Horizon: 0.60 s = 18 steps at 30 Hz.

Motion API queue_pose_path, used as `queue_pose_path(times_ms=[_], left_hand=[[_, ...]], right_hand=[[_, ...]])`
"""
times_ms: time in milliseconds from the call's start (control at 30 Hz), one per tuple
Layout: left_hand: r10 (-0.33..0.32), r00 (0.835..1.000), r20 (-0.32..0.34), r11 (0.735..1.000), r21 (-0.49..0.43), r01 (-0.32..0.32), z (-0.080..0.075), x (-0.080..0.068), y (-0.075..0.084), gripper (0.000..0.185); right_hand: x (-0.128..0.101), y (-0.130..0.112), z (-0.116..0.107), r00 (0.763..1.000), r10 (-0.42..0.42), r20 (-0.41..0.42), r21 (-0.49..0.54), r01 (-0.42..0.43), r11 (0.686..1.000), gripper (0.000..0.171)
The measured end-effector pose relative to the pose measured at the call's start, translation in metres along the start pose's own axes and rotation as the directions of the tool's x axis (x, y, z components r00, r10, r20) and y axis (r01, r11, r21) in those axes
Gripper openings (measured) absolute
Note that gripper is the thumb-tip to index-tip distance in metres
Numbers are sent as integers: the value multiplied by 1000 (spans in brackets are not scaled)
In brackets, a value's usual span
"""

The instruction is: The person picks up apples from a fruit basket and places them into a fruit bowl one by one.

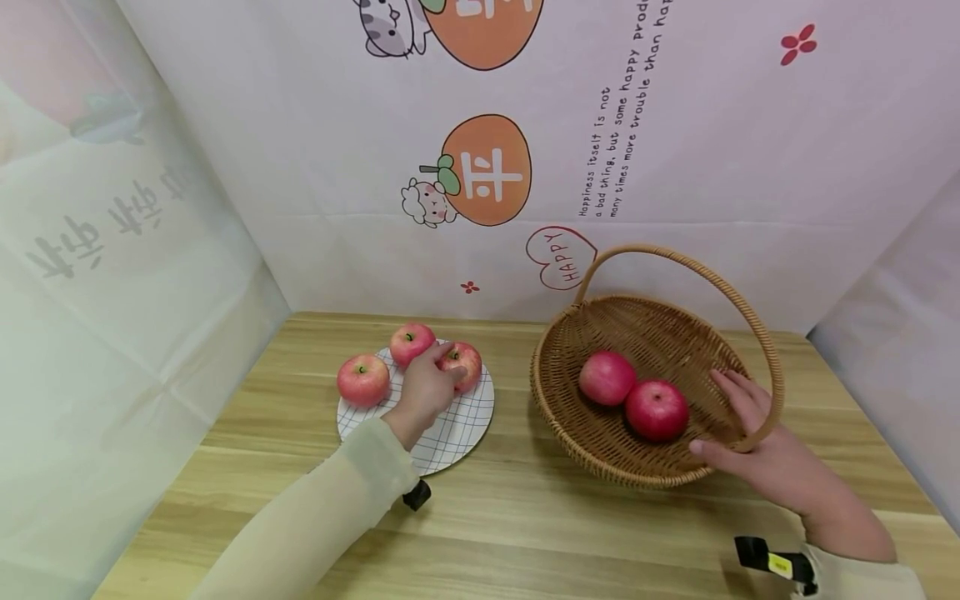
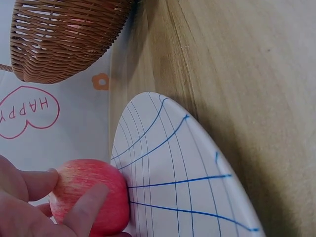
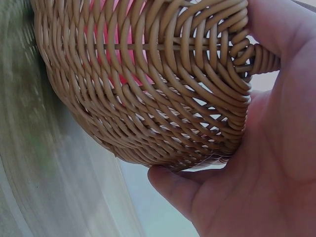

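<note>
My left hand (image 1: 423, 392) grips a red apple (image 1: 468, 377) at the right of a round white plate (image 1: 461, 429) with blue grid lines. In the left wrist view, thumb and fingers lie around that apple (image 2: 117, 197), which sits against the plate. Two more apples are left of the hand, one at the back (image 1: 411, 340) and one at the left edge (image 1: 363, 381). My right hand (image 1: 783, 467) holds the right side of a wicker basket (image 1: 551, 408), by its rim near the handle base. Inside lie two darker red apples (image 1: 606, 377) (image 1: 657, 411), touching.
The basket's tall arched handle (image 1: 705, 271) rises over its right half. A printed white cloth (image 1: 360, 208) hangs behind the wooden table (image 1: 517, 525), with another cloth at each side. Bare wood separates plate and basket.
</note>
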<state>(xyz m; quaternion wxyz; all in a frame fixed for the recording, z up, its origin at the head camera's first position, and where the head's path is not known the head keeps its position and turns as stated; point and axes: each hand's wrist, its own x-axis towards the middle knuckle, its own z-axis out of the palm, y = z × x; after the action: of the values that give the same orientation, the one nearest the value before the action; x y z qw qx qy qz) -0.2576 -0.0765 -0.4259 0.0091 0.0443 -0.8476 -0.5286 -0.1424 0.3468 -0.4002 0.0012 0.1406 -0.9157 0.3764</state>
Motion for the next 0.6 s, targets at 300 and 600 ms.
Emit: queue_pose_path(times_ms=[300, 600], left_hand=[[-9, 1000, 0, 1000, 13, 9, -2, -2, 2, 58], [-8, 999, 34, 1000, 14, 8, -6, -5, 4, 60]], right_hand=[[0, 0, 1, 1000, -8, -6, -1, 8, 1000, 100], [0, 1, 1, 1000, -3, 4, 1, 3, 1000, 101]])
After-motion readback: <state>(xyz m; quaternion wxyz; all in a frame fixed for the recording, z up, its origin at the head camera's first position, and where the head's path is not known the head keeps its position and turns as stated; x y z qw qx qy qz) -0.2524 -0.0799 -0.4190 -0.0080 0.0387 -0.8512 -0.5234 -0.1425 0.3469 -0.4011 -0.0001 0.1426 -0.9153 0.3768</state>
